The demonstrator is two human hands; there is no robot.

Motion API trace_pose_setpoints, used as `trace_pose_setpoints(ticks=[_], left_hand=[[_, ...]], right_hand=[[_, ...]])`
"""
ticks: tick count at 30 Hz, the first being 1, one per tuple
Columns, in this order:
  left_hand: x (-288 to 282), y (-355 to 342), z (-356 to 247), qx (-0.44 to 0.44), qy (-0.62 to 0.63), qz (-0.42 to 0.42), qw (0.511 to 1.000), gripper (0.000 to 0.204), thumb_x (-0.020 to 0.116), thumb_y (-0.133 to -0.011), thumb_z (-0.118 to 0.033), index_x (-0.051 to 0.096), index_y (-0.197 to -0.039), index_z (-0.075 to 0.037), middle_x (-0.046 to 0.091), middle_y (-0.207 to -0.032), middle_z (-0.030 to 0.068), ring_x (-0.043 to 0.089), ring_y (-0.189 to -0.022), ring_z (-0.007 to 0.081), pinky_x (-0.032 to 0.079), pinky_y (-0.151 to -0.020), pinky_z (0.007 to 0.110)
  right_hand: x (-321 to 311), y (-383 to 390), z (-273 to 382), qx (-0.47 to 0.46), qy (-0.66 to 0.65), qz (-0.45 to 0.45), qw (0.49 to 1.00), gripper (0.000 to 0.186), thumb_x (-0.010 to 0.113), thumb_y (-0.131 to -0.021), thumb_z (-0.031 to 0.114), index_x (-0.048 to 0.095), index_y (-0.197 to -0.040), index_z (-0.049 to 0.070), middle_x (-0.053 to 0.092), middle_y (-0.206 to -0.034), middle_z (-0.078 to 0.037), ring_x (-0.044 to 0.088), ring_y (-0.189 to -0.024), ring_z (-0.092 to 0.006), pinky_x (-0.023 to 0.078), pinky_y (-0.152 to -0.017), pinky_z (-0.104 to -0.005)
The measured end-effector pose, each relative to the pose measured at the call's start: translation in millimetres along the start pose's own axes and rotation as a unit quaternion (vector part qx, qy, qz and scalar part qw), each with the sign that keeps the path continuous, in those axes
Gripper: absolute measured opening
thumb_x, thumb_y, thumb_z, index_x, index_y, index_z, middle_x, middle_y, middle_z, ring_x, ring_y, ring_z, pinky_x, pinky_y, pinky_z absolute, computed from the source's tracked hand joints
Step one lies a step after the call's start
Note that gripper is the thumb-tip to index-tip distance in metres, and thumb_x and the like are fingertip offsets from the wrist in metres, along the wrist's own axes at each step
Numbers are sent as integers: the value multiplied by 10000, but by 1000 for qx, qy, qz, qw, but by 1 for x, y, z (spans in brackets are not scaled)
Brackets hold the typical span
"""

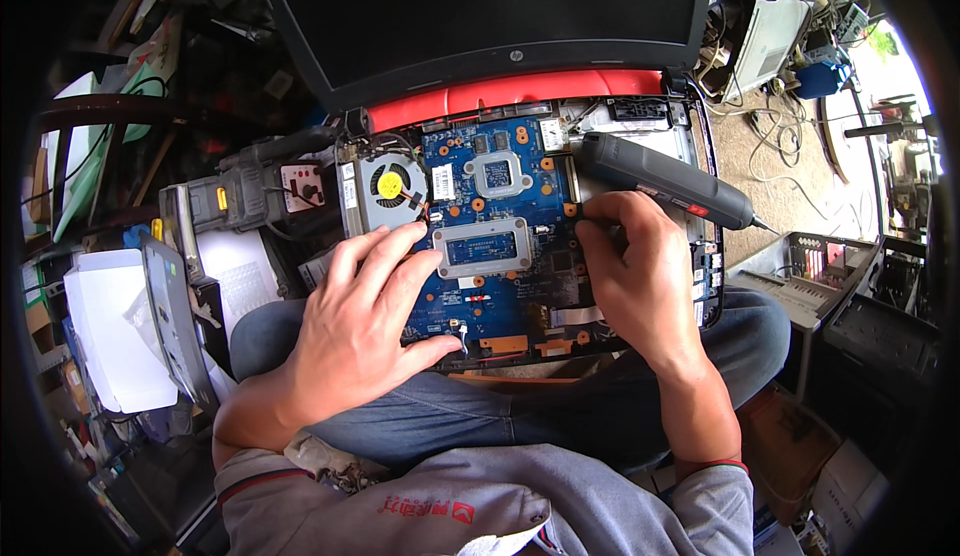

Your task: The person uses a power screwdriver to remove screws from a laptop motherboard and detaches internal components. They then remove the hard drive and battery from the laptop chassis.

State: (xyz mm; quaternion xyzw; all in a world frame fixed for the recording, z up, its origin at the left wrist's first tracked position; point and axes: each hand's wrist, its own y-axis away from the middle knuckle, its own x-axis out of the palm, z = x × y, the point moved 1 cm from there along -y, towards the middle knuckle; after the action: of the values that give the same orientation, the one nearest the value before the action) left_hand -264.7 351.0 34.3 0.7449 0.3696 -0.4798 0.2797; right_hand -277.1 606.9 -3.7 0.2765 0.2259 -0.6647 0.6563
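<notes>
An opened laptop rests across my lap, its blue circuit board (450, 234) exposed, with a fan (383, 189) at its left and a dark screen (480, 16) above. My left hand (365, 311) is open, fingers spread over the board's left part near the lower metal bracket (438, 251), thumb by a small white connector. My right hand (640, 276) is curled at the board's right edge, thumb and forefinger drawn together; whatever they hold is hidden. A black electric screwdriver (650, 171) lies diagonally across the upper right of the laptop, just above my right hand.
Cluttered gear surrounds me. At left are a grey device (230, 191), white sheets (95, 336) and a standing panel (175, 326). At right lie tangled cables (775, 156), an open metal case (820, 266) and cardboard boxes (790, 436). A red strip (515, 91) runs below the screen.
</notes>
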Motion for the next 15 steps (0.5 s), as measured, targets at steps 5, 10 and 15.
trace_pose_setpoints(ticks=[5, 10, 15], left_hand=[[-2, -2, 0, -8, 2, 17, 1000, 800, 927, -614, -310, 580, -1274, -19, 512, -1402, 140, 507, -1232, 362, 508, -975, 457], [-3, 1, 1, -19, 1, 42, 999, 817, 901, -684, -340, 533, -1340, -20, 459, -1422, 152, 473, -1268, 351, 493, -1011, 448], [1, 5, 4, -12, 17, 12, 1000, 834, 924, -640, -302, 543, -1320, -5, 484, -1428, 169, 501, -1248, 387, 470, -1021, 480]], right_hand=[[-1, 1, 2, 2, 24, -4, 1000, 107, 691, -885, 86, 680, -960, 11, 678, -913, -162, 675, -836, -387, 531, -738, -455], [-5, 2, 4, -19, 76, 1, 997, 144, 707, -889, 129, 696, -979, 17, 672, -894, -172, 675, -805, -395, 537, -707, -461], [-11, 8, 10, -53, 150, 4, 987, 198, 723, -889, 178, 700, -994, 12, 657, -851, -181, 672, -746, -399, 537, -642, -461]])
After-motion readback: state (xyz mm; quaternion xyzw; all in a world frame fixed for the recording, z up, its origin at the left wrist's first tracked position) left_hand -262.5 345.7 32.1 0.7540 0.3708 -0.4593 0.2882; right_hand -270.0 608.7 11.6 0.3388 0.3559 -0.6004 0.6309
